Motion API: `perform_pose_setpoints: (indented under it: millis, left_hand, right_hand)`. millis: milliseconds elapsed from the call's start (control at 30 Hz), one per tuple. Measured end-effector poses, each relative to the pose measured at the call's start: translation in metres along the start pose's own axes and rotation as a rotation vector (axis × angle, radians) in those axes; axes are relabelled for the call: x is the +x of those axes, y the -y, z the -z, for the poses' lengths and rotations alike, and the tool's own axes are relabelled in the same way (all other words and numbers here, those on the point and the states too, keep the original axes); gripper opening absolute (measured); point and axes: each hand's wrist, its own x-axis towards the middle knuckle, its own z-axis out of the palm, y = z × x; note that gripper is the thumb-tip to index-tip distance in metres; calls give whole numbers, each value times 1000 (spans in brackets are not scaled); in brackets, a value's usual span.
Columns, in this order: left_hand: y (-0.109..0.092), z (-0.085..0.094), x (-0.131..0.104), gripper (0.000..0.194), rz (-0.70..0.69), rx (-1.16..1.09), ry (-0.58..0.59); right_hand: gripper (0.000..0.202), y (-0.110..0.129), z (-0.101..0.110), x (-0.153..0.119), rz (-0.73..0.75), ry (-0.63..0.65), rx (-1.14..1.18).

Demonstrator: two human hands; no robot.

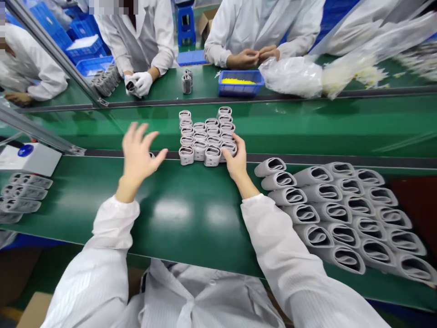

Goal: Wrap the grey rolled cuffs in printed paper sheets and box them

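Note:
My left hand (138, 150) is raised over the near edge of the middle strip, its fingers spread and nothing held in them. A small pale thing, mostly hidden, shows behind its thumb. A cluster of rolled grey fabric bands (200, 136) stands on end in the middle, packed in uneven rows. My right hand (238, 157) is at the cluster's front right corner. Its thumb and fingers close around the sides of one rolled grey band (229, 148), which still stands against its neighbours.
Larger grey rolls (327, 209) lie in rows on the bench at right. At left are a white box (30, 157) and stacked grey rolls (25, 196). Across the line, co-workers in white coats work beside a blue bin (241, 89) of yellow pieces and a clear plastic bag (293, 77).

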Motion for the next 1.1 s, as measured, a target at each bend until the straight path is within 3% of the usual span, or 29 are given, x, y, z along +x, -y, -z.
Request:
perform_pose_setpoints:
  millis: [33, 100, 200, 300, 433, 533, 633, 767, 867, 933, 1000, 1100]
  left_hand:
    - [1, 22, -5, 81, 108, 108, 5]
    - [4, 49, -17, 85, 355, 299, 149]
    - [13, 52, -29, 72, 527, 371, 353]
    - [25, 42, -14, 52, 446, 338, 258]
    - [32, 36, 63, 46, 187, 286, 80]
    - [24, 13, 139, 55, 15, 249, 124]
    - [13, -31, 201, 64, -105, 252, 268]
    - [12, -90, 242, 72, -93, 383, 559]
    - [16, -112, 248, 73, -17, 450, 815]
    - [19, -113, 243, 74, -14, 416, 868]
    - [25, -104, 230, 76, -11, 328, 747]
    - [42, -79, 180, 83, 10, 145, 372]
  right_hand:
    - [93, -5, -2, 1, 10, -18, 28]
    - [93, -16, -6, 3, 34, -52, 89]
    - [92, -27, -11, 4, 68, -73, 157]
    - [89, -29, -12, 4, 82, -71, 171]
    - [86, -24, -13, 5, 94, -64, 164]
    - [83, -21, -14, 6, 102, -46, 157]
    - [82, -18, -15, 7, 96, -24, 179]
    - [82, -12, -15, 8, 85, 0, 209]
    - [81, -6, -16, 8, 78, 14, 211]
    - [80, -3, -16, 8, 73, 19, 220]
    - [80, 0, -16, 8, 57, 30, 235]
    - [104, 2, -11, 6, 27, 94, 237]
